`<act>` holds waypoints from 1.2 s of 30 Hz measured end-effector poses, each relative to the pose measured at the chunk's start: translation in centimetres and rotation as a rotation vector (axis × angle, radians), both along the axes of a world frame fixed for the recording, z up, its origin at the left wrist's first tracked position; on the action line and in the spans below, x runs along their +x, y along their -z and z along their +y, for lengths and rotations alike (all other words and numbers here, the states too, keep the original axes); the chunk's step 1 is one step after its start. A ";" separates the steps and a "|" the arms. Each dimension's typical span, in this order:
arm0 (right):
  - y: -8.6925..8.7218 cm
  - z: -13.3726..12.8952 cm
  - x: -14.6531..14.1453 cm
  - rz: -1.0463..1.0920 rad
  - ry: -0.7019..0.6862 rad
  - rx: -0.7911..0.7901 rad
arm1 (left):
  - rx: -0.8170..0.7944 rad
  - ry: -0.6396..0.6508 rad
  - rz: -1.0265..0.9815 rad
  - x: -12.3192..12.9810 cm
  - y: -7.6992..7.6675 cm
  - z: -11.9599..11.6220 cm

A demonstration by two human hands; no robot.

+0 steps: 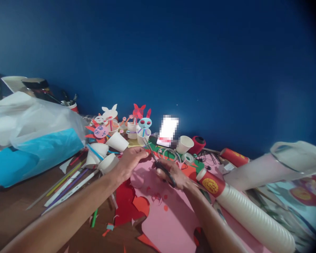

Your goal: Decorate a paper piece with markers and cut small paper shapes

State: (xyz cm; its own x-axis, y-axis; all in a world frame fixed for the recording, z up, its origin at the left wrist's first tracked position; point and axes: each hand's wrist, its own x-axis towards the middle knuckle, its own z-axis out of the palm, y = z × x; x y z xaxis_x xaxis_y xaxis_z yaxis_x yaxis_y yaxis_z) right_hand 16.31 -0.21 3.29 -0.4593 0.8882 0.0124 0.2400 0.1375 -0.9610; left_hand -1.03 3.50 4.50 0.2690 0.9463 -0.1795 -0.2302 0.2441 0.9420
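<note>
My right hand (171, 172) is closed round the black handles of a pair of scissors (153, 151). Their metal blades point up and away, a little to the left. Close beside the blades, my left hand (133, 160) is pinched, and a small bit of red paper (149, 152) shows at its fingertips; its full shape is hidden. Beneath both hands lies pink paper (168, 225) with small red scraps on it. A dark red sheet (123, 203) and an orange-red rounded cutout (141, 205) lie by its left edge.
Paper-cup figures with paper heads (144, 123) stand at the back, beside a bright blurred screen (168, 128). On the left are tipped white cups (117, 141), pencils (65, 179) and a plastic bag (42, 123). A long cup stack (252, 207) and a tape roll (188, 159) lie right.
</note>
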 end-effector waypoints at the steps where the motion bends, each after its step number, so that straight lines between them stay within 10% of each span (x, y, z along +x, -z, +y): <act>1: 0.0 0.0 0.0 0.002 -0.001 0.004 | 0.002 0.005 -0.004 0.0 0.0 0.1; 19: -0.6 -0.2 0.6 0.013 0.008 -0.071 | 0.043 0.186 0.209 -1.6 -1.9 0.6; 27: -0.9 0.2 0.8 0.140 0.238 0.036 | 0.152 0.355 0.263 -1.4 -1.7 0.1; 36: 0.0 0.0 -0.4 0.274 0.129 -0.049 | 0.225 0.534 0.345 -0.8 -0.8 -0.7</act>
State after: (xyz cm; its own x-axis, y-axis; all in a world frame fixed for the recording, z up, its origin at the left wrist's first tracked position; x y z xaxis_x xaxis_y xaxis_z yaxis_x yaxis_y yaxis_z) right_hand 15.88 -0.25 3.30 -0.3281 0.9416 0.0756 -0.0169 0.0742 -0.9971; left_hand -1.80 2.80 5.29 0.6727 0.7239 -0.1530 0.1904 0.0304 0.9812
